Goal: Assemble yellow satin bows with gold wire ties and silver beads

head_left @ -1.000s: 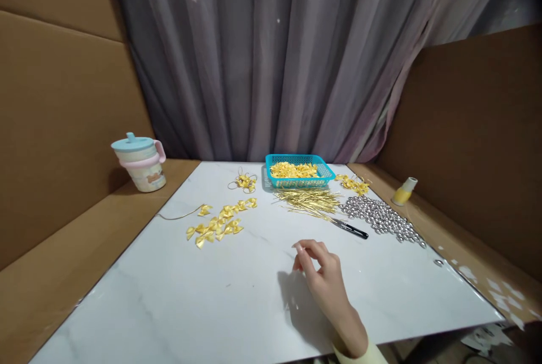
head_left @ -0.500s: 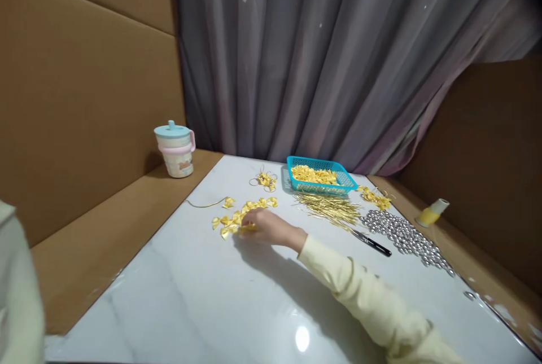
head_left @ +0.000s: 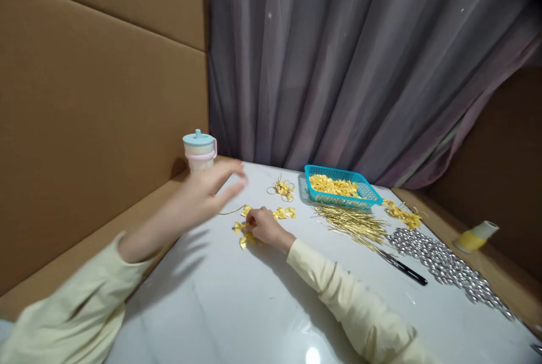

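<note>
In the head view my right hand (head_left: 266, 227) is down on the white marbled tabletop (head_left: 237, 302). Its fingers are pinched together among a row of small yellow ribbon bows (head_left: 284, 213), apparently on one of them, though the fingertips are partly hidden. My left hand (head_left: 203, 194) hangs in the air to the left of the row, blurred, thumb and fingers apart and nothing in them. Just beyond the row's left end lies a bow with a thin gold wire (head_left: 231, 211) trailing left.
Behind the row sits a wire-and-bow cluster (head_left: 283, 188). Farther right are a blue basket (head_left: 372, 200) of bows, gold wire strips (head_left: 353, 224), a black-handled tool (head_left: 404, 269), silver beads (head_left: 449, 262), more bows (head_left: 402, 214) and a yellow-and-white bottle (head_left: 476, 237). A lidded cup (head_left: 199, 147) stands back left.
My left hand has come into view from the left and reaches over the table. The right hand stays at the bows. The whole scene has shifted as my head turned.
</note>
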Motion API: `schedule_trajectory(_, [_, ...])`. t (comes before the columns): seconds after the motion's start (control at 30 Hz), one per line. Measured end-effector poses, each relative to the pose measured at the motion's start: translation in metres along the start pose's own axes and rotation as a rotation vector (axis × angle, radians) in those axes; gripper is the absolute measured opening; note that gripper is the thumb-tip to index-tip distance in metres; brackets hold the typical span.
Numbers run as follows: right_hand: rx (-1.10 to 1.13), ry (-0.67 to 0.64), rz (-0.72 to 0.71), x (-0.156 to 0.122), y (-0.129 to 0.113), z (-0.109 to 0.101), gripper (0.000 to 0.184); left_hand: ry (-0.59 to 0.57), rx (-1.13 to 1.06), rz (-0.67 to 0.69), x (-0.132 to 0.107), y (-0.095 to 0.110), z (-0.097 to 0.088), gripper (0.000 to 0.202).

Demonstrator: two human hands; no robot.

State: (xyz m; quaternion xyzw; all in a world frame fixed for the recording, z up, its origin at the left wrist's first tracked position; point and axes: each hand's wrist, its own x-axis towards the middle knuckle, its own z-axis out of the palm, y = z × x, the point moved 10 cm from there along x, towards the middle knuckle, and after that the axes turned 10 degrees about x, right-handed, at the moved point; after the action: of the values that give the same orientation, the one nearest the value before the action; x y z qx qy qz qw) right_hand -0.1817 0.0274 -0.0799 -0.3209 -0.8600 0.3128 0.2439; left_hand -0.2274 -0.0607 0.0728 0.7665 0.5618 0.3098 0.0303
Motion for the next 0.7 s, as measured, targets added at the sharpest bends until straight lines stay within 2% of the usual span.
schedule_trajectory(0.13, [0.149, -0.004, -0.056, -0.029, -0.016, -0.026, 0.008, -0.241, 0.105, 0.069, -0.015, -0.016, 0.062, 0.034])
schedule_trajectory(0.2, [0.223, 0.005, -0.070, -0.049, -0.025, -0.046, 0.014, -0.297, 0.069, 0.083, -0.020, -0.011, 0.080, 0.034])
schedule_trajectory(0.27, [0.296, 0.028, -0.080, -0.070, -0.032, -0.068, 0.015, -0.302, 0.017, 0.120, -0.019, 0.008, 0.084, 0.031])
schedule_trajectory(0.3, [0.401, 0.029, -0.078, -0.081, -0.035, -0.078, 0.016, -0.304, -0.024, 0.137, -0.017, 0.021, 0.083, 0.029])
schedule_trajectory(0.4, [0.648, 0.036, -0.070, -0.113, -0.039, -0.107, 0.019, -0.368, -0.122, 0.195, -0.010, 0.064, 0.085, 0.021])
schedule_trajectory(0.47, [0.737, 0.048, -0.065, -0.134, -0.040, -0.125, 0.023, -0.415, -0.167, 0.230, -0.007, 0.090, 0.089, 0.016])
schedule_trajectory(0.7, [0.753, 0.169, -0.122, -0.195, -0.039, -0.187, 0.023, -0.493, -0.200, 0.278, 0.007, 0.153, 0.112, 0.009])
